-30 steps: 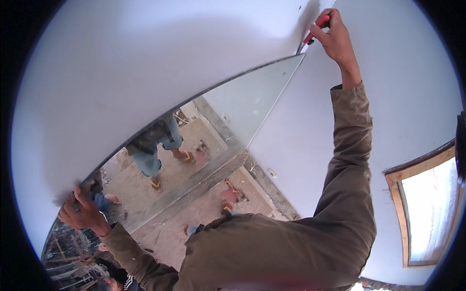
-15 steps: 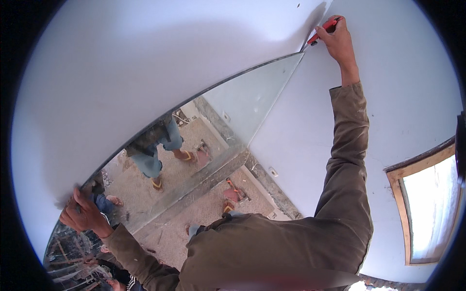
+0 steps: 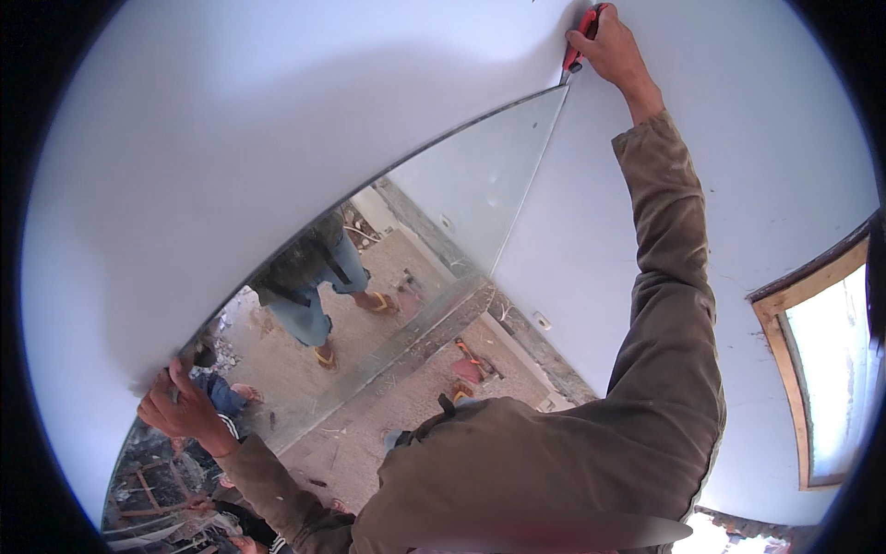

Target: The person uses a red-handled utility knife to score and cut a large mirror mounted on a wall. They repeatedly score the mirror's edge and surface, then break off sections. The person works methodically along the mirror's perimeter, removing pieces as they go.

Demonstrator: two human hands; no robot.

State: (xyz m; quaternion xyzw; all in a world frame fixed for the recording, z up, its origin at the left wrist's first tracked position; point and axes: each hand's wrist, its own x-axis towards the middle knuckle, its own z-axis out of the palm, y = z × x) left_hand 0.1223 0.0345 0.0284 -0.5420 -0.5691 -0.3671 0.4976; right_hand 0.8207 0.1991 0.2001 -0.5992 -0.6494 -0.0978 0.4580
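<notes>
My right hand is closed round a red utility knife, its tip down at the corner where two white walls meet, just above the pointed far end of a large mirror. The mirror lies against the left wall, its dark top edge running down to the left. At that edge's near left part, my left hand has its fingers bent over the rim; they seem to grip it. Legs in blue jeans and sandals show as a reflection in the glass.
A hammer lies beside a reddish object on the dusty floor. A wall socket sits on the right wall, and a wood-framed window stands at far right. At lower left a co-worker's striped sleeve shows, perhaps reflected.
My right hand and the knife have shifted slightly up and left in the picture, the blade now more upright. The view has shifted a little; my left hand stays on the mirror's edge.
</notes>
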